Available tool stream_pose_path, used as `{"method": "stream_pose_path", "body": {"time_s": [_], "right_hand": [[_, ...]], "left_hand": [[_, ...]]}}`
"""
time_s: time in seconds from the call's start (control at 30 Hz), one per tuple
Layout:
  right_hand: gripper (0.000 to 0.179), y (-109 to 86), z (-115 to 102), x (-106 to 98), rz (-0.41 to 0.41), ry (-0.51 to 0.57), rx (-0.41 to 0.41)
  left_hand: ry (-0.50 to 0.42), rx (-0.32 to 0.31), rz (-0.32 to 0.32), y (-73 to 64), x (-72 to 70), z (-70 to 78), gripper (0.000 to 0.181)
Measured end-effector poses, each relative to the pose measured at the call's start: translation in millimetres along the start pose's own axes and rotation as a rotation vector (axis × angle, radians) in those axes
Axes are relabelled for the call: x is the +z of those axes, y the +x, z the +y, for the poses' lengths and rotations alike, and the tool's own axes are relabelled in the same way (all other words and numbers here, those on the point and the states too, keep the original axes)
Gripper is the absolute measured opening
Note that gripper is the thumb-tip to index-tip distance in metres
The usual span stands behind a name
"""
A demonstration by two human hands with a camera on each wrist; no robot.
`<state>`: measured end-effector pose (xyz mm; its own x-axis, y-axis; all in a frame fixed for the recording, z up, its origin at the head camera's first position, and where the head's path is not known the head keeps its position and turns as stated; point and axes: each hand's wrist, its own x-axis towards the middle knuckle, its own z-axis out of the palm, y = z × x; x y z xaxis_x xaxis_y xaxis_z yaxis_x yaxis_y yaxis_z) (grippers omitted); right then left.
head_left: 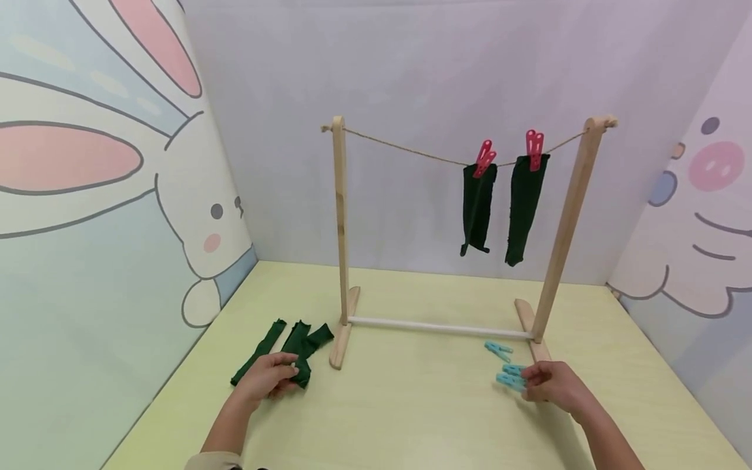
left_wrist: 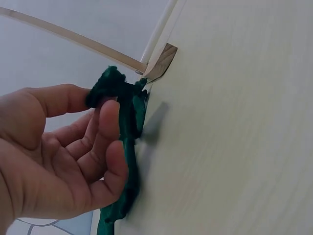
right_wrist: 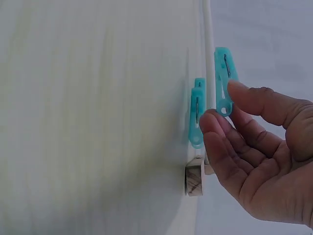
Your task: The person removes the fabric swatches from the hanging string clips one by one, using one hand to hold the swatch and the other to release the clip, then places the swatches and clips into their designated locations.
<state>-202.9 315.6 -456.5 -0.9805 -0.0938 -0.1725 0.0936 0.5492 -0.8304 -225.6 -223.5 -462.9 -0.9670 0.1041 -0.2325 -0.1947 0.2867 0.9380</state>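
My left hand (head_left: 267, 378) pinches the end of a dark green cloth piece (left_wrist: 128, 115) between thumb and fingers at the table's left. The pinched end is raised, and the rest trails down toward the table. Beside it lies another narrow green strip (head_left: 258, 352). At the right, my right hand (head_left: 555, 386) holds a light blue clothespin (right_wrist: 225, 68) between thumb and fingertips, its tip pointing away from the palm. Two more blue clothespins (right_wrist: 196, 120) show just beyond the fingers; one of them (head_left: 498, 351) lies near the rack's right foot.
A wooden rack (head_left: 341, 215) stands across the table's middle with a sagging rope (head_left: 405, 150). Toward its right end, red clothespins (head_left: 484, 158) hold two green cloth pieces (head_left: 525, 209) on the rope. A white crossbar (head_left: 435, 328) joins the feet. Printed walls enclose the table.
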Motion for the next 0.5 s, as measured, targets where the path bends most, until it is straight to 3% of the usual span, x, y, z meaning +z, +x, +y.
{"method": "stream_pose_path", "body": {"time_s": [0.17,0.33,0.4,0.5], "right_hand": [[0.029,-0.2,4.2,-0.3,-0.067,0.01,-0.005],[0.028,1.3,4.3,0.9,-0.068,-0.015,-0.026],[0.028,2.3,3.4,1.5,-0.063,-0.028,-0.034],[0.028,3.2,3.2,2.3,-0.05,-0.046,-0.042]], "left_hand": [[0.011,-0.006,-0.113,1.5,-1.8,-7.7,0.044],[-0.083,0.042,-0.227,6.8,-0.8,-12.4,0.054],[-0.116,0.053,-0.243,7.6,-1.2,-13.7,0.057],[-0.093,0.038,-0.222,6.8,-3.9,-15.6,0.057]]}}
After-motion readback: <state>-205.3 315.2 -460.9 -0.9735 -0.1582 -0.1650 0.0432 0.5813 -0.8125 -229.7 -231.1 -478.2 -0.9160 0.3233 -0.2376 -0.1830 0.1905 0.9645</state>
